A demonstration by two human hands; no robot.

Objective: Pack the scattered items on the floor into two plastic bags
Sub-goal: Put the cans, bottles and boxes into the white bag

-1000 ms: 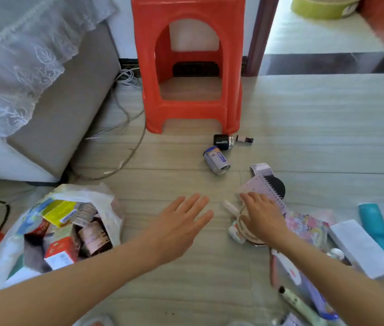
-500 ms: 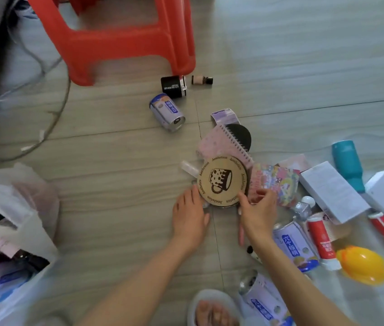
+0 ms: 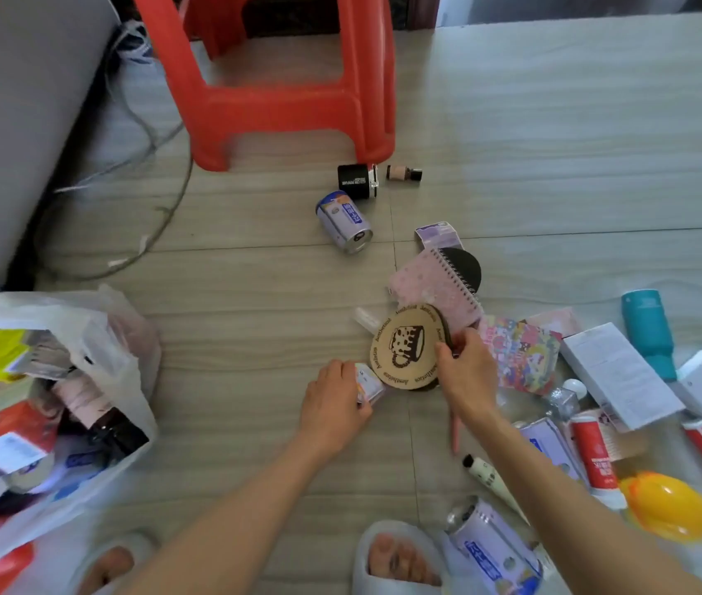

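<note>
My right hand (image 3: 465,371) pinches the right edge of a round wooden coaster (image 3: 405,347) printed with a cup, tilted up off the floor. My left hand (image 3: 334,405) grips a small white tube (image 3: 368,382) just left of the coaster. A white plastic bag (image 3: 96,337) stuffed with boxes lies open at the left. Behind the coaster lie a pink spiral notebook (image 3: 439,283) and a colourful packet (image 3: 521,352). A can (image 3: 343,221) lies further back.
A red plastic stool (image 3: 289,92) stands at the back, with a black jar (image 3: 355,181) and small bottle (image 3: 403,173) by its leg. At the right lie white boxes (image 3: 620,373), a teal bottle (image 3: 648,330), red tubes (image 3: 596,457), a yellow toy (image 3: 667,506). A grey sofa (image 3: 10,100) and cables at left.
My right hand has lifted the coaster by its edge and tilted it. My left hand went from lying flat on the floor to gripping the small white tube. The view shifted right.
</note>
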